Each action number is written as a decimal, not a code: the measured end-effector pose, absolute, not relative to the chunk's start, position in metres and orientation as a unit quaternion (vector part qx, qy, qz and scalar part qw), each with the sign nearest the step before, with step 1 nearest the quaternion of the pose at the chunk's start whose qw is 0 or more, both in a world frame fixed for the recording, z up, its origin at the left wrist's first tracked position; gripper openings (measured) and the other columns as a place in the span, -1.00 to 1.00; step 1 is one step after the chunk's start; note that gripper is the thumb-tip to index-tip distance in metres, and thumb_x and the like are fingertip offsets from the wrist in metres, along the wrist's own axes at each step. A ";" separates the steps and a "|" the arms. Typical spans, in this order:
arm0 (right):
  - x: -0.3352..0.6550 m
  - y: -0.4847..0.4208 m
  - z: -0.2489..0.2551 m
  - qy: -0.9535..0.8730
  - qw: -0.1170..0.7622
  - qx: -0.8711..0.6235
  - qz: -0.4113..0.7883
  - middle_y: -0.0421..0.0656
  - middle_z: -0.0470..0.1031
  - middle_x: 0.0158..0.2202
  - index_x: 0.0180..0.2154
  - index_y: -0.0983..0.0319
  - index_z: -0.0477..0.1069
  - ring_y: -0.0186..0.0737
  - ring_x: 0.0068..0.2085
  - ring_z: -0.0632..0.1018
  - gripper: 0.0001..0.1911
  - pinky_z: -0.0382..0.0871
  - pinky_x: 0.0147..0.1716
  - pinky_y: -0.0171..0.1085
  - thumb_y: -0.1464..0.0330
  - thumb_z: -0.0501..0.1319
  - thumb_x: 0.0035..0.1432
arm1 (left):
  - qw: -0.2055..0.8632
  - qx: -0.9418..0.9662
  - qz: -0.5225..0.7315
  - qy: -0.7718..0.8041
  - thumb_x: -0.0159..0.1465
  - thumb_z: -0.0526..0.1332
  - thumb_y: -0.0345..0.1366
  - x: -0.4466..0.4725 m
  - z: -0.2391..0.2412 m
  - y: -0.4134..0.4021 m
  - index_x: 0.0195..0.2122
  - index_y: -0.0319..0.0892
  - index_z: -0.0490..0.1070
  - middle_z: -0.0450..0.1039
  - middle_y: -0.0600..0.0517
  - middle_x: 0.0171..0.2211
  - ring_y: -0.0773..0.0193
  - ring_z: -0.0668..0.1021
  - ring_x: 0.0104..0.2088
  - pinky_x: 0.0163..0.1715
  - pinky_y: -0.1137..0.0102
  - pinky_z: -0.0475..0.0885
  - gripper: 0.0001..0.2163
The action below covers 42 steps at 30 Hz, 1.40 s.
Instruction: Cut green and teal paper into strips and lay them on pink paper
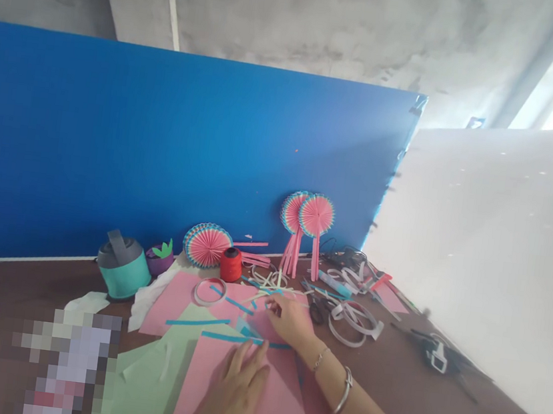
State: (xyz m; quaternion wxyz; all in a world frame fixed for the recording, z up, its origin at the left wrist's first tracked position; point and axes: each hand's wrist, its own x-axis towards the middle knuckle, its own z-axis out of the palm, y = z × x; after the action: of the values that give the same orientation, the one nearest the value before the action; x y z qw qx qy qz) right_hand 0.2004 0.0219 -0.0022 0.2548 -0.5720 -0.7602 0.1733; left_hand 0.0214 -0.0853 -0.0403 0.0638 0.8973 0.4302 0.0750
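Note:
My left hand (240, 387) lies flat on a pink sheet of paper (278, 395), fingers spread, their tips close to the blue strip (220, 336) along its far edge. Beyond that sheet, my right hand (287, 319) hovers at or just over another pink sheet (169, 301), thumb and fingers bent together. What they hold, if anything, is too small to make out. Short blue paper strips (239, 306) lie left of it, and a longer blue strip (196, 323) rests across the green paper (148, 386). Scissors (317, 311) are just right of this hand.
Pink pleated paper fans (316, 215) lean on the blue partition (188, 142); another fan (207, 245) stands left, beside a red spool (231, 265). A tape ring (210, 291) and curled white strips (355, 324) lie around. A teal container (124, 269) stands at left.

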 end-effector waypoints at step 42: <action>0.195 0.029 0.077 -0.732 0.350 -0.485 0.327 -0.32 0.06 -0.65 -0.66 0.20 0.10 -0.42 -0.58 0.10 -0.50 -0.04 -0.60 -0.35 0.04 0.13 0.14 | 0.253 0.694 0.459 0.493 0.34 0.09 -0.19 0.010 -0.010 -0.075 -0.01 -0.06 0.47 0.54 -0.12 -0.06 0.09 0.55 -0.03 0.02 0.17 0.44 -0.72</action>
State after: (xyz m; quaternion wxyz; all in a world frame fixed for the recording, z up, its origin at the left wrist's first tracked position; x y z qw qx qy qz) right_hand 0.1948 0.0287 0.0771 0.3498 -0.4851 -0.7319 0.3266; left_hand 0.0097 -0.0747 -0.0099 0.2534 0.6940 0.4932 0.4593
